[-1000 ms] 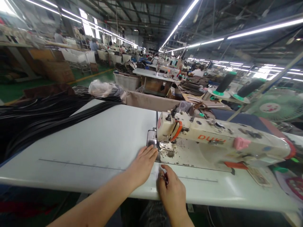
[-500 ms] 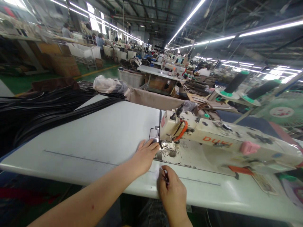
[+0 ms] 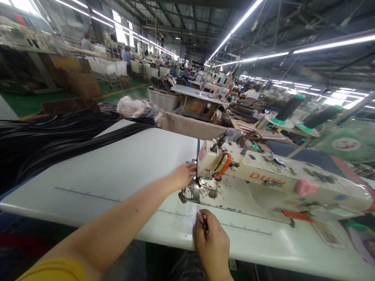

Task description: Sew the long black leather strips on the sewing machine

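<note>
My left hand [image 3: 184,175] reaches to the needle end of a white sewing machine [image 3: 243,168], left of its head. Its fingers are drawn together beside the presser foot [image 3: 205,182]; their tips are partly hidden, and what they pinch cannot be made out. Lower down, near the table's front edge, my right hand [image 3: 213,242] is closed around a small dark tool [image 3: 204,225], mostly covered by the fingers. The worn metal bed of the machine lies between the two hands.
Long black strips [image 3: 73,140] are heaped over the left and back of the white table [image 3: 96,171], which carries a printed ruler line. Dark thread cones [image 3: 290,109] and a green fan [image 3: 345,143] stand at the right. A plastic bag [image 3: 136,107] lies behind.
My left hand has moved from lying flat beside the presser foot to farther back by the machine head, fingers now drawn in. The bed's left corner shows. My right hand stays nearly in place.
</note>
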Demonstrator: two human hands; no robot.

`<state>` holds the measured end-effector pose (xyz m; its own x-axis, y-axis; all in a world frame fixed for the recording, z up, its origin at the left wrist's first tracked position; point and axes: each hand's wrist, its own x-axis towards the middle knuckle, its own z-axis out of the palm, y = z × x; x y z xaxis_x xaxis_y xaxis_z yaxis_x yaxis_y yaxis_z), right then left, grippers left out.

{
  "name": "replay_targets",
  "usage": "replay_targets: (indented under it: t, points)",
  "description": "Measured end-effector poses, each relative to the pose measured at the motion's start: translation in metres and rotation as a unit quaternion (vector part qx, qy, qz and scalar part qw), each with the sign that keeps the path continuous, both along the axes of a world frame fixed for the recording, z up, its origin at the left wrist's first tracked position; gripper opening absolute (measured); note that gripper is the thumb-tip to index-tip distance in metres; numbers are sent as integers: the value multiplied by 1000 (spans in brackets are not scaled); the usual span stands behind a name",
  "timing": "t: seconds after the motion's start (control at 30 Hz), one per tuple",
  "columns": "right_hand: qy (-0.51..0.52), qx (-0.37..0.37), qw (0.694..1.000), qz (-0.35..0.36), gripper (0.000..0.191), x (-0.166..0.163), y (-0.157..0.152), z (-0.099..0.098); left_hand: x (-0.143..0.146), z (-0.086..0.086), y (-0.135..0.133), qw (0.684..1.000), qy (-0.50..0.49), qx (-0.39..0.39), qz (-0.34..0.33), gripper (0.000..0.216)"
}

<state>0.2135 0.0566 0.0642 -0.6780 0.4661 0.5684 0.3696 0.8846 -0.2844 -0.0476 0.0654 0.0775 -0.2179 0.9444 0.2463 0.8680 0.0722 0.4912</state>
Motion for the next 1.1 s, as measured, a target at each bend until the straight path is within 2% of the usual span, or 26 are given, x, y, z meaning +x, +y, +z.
replay_targets:
  t: [0.2, 0.4, 0.73, 1.1]
  points:
    - [25, 29, 999, 3, 22, -3, 0, 1, -4, 5, 14, 999, 28, 18, -29, 34]
    - [19, 17, 1000, 11, 23, -3, -1, 2, -3, 6, 1, 999, 45, 9, 14, 30]
    - [23, 13, 1000, 6, 21, -4, -2, -1, -18, 12, -11, 1000, 16, -18, -9, 13]
    - [19, 16, 1000, 4, 21, -4, -3, -2, 12, 14, -32, 995, -51, -43, 71, 15]
